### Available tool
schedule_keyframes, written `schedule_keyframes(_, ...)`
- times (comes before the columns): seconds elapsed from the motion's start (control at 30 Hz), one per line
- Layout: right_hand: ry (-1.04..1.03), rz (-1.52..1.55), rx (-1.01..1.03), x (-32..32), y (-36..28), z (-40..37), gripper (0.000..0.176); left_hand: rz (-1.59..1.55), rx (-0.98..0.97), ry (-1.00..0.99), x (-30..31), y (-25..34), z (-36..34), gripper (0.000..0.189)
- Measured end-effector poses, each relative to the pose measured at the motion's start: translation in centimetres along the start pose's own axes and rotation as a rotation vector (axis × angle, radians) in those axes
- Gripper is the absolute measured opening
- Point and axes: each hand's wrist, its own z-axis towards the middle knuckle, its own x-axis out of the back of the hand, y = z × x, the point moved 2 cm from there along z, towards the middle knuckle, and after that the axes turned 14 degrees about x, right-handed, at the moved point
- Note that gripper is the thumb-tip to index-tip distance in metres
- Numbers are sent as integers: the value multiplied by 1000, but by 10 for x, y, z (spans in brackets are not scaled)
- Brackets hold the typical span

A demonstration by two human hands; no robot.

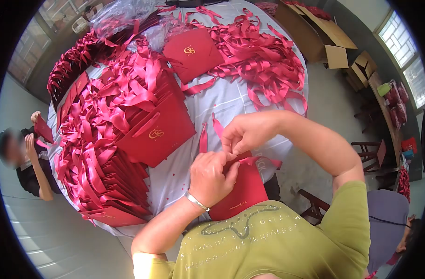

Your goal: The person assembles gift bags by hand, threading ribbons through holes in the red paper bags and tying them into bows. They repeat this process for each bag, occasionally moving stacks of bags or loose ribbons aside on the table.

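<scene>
A red paper gift bag [242, 188] with small pale lettering leans at the table's front edge, close to my body. At its top edge, my left hand [212, 179], with a silver bracelet on the wrist, is closed on the bag. My right hand [247, 134] pinches a red ribbon [217, 124] just above that edge, its fingertips meeting those of my left hand. The exact spot where the ribbon meets the bag is hidden by my fingers. Another ribbon end [256, 161] sticks out to the right across the bag.
Rows of red gift bags [159, 132] with ribbon handles fill the table's left side. A heap of loose ribbons [263, 60] and a flat bag [194, 51] lie farther back. One person [33, 167] sits at left, another [389, 223] at right. Cardboard boxes [315, 32] stand behind.
</scene>
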Motion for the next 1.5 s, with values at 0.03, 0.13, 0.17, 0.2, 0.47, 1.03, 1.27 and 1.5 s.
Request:
schedule_keyframes(0.03,-26,105,-61,3,2,3,17,2,-53,56,-1,0,-1,24)
schedule_keyframes(0.13,-80,200,-168,7,15,10,19,-9,0,70,1,2,-3,29)
schedule_keyframes(0.17,-61,207,-219,6,14,12,21,5,-36,79,2,2,-2,32)
schedule_keyframes(0.2,-61,204,-220,5,14,13,21,5,-37,82,2,1,-2,32)
schedule_keyframes(0.47,542,224,-54,-15,22,5,15,-177,275,-167,-1,-12,1,25)
schedule_keyframes(1.03,1061,-266,278,9,59,40,9,-171,304,-199,-7,-14,-1,21)
schedule_keyframes(1.27,1068,-216,288,10,59,38,10,-204,361,-259,-10,-17,-2,20)
schedule_keyframes(1.5,1062,-296,176,-26,26,-29,22,-200,403,-298,-8,-19,0,21)
